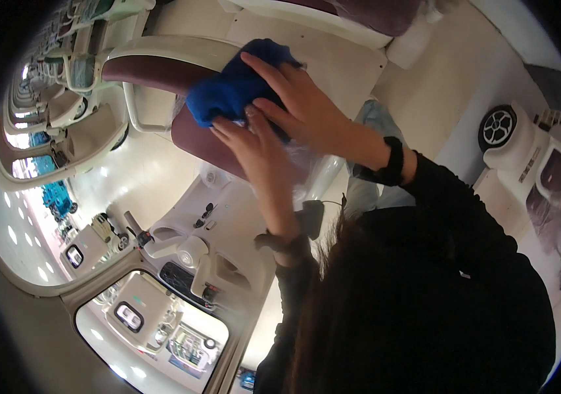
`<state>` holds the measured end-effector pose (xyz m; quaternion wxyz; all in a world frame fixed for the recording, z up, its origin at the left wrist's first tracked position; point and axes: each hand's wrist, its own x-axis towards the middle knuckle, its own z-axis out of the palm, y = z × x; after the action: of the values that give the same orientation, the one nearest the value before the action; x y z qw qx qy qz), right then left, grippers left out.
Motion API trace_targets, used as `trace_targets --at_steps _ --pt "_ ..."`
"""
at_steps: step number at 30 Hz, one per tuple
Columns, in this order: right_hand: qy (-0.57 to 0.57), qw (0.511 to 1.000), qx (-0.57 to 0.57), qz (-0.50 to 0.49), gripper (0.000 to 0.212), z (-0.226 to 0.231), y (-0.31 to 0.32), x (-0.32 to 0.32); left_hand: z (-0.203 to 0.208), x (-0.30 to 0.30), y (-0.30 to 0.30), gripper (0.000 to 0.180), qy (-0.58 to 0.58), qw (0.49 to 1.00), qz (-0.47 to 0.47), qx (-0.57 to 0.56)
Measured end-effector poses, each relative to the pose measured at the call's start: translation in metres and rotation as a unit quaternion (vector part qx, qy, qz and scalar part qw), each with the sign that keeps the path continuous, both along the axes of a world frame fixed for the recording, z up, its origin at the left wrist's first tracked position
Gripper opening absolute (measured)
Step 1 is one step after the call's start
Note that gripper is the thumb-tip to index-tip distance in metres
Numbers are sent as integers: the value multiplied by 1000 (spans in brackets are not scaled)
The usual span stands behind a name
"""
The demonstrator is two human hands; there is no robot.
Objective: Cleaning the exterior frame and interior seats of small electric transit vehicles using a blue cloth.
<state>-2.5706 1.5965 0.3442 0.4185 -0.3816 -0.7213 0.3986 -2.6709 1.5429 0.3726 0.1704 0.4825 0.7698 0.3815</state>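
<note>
A bunched blue cloth (238, 85) lies between my two hands, over the maroon seat of a small cream vehicle. My right hand (303, 105) presses onto the cloth's upper right side, fingers curved over it. At the lower edge of the cloth, my left hand (251, 141) grips it with bent fingers; part of its grip is hidden in the folds. Below the cloth the maroon seat cushion (205, 141) shows. A maroon backrest (149, 73) with a cream shell stands to the upper left, beside a pale armrest bar (133, 108).
The vehicle's handlebar (192, 253) and dashboard lie at lower left, with the windshield (156, 322) beyond. Rows of similar vehicles (64, 125) stand at far left. Another white vehicle (543, 157) with a black wheel (496, 129) stands at right.
</note>
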Motion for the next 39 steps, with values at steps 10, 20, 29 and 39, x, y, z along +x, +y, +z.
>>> trace_targets --at_steps 10,20,29,39 --pt "-57 991 57 102 63 11 51 -14 -1 -7 39 53 -59 995 51 60" --pt "-111 974 143 133 57 5 167 -154 10 -145 139 51 50 988 128 -71" --pt "-153 977 45 138 60 7 238 -273 -15 -294 216 62 134 977 40 -160" --pt "-307 879 252 265 40 -23 290 -377 -59 -373 261 35 448 871 38 -200"
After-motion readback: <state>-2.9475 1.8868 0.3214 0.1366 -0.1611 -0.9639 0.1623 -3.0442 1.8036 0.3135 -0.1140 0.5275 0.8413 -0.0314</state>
